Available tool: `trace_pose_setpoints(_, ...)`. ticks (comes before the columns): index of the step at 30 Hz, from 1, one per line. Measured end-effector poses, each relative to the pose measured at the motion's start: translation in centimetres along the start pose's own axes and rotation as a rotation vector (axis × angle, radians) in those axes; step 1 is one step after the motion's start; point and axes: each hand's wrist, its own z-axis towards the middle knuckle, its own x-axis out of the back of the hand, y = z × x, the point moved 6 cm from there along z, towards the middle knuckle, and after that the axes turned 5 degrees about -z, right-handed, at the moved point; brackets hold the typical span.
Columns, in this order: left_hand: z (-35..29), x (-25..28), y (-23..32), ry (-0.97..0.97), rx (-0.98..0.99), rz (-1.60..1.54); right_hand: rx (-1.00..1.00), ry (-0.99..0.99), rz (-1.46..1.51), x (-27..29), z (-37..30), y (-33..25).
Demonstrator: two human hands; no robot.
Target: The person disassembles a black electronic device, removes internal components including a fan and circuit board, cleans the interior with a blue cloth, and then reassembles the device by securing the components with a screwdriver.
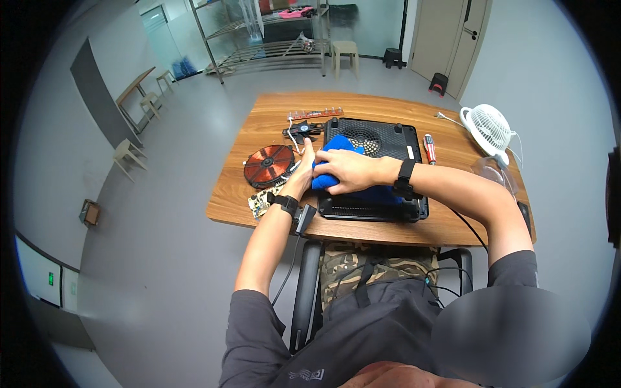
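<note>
A black plastic casing (404,139) with a round vent grille lies flat on the table. My right hand (352,169) is closed on a bunched blue cloth (343,143), pressing it against the casing's left part. My left hand (303,173) is at the casing's left edge, beside the cloth; it seems to grip that edge, though most of its fingers are hidden. Left of it lies a flat round copper coil (268,164). A circuit board (260,202) rests partly behind my left wrist. Beyond my left hand is a small black fan (304,129) with a white wire.
A narrow reddish strip with upright pins (315,114) lies at the table's far side. Right of the casing are a red-handled screwdriver (429,150) and a white desk fan (489,129). Black cables trail from the table's front edge. A metal shelf rack (265,61) stands beyond.
</note>
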Motion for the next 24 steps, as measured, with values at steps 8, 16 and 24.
trace_pose_setpoints(8, 1.7, 1.4, -0.1, 0.163, 0.09, 0.111, 0.017, -0.373, -0.054, -2.8, 1.6, -0.5)
trace_pose_setpoints(16, 4.0, 2.7, -1.3, 0.004, 0.113, -0.029, -0.135, -0.36, -0.021, -2.1, 3.6, 2.8)
trace_pose_setpoints(24, 2.3, 1.0, -0.9, -0.013, 0.143, -0.008, -0.29, -0.402, -0.199, -1.3, 5.1, 10.6)
